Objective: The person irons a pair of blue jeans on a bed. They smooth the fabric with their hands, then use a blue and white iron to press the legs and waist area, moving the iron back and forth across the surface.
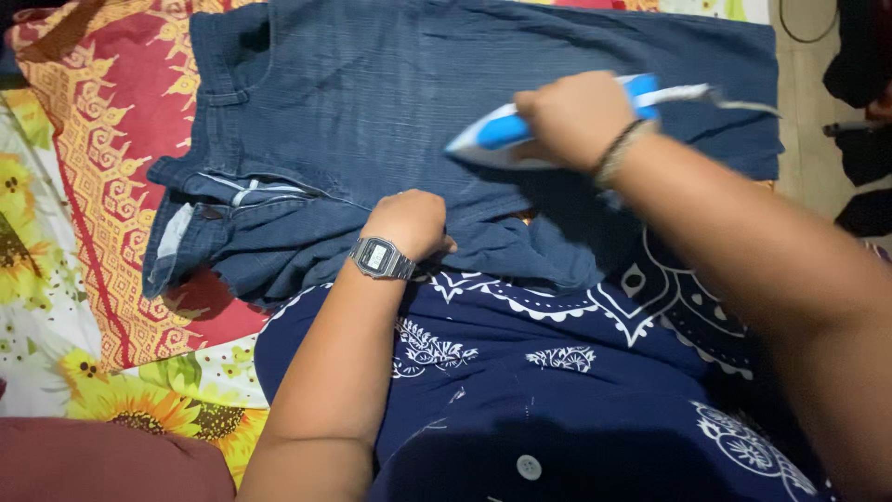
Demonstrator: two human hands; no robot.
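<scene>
We saw one iron (520,130), clamped in our right hand (571,116); one pair of jeans (446,112), bunched in our closed left hand (409,223); one watch (379,257).

Matt blue denim jeans (390,102), glossy plastic iron (520,130) w/ braided cord (734,100), metal watch (379,257), printed cotton sheet (102,186)

Both bare forearms come up from the bottom edge. The left hand (409,223) is balled into a loose fist, knuckles up, wrist bent a bit. The right hand (573,118) sits further out with fingers curled shut, forearm angled in from the right.
</scene>
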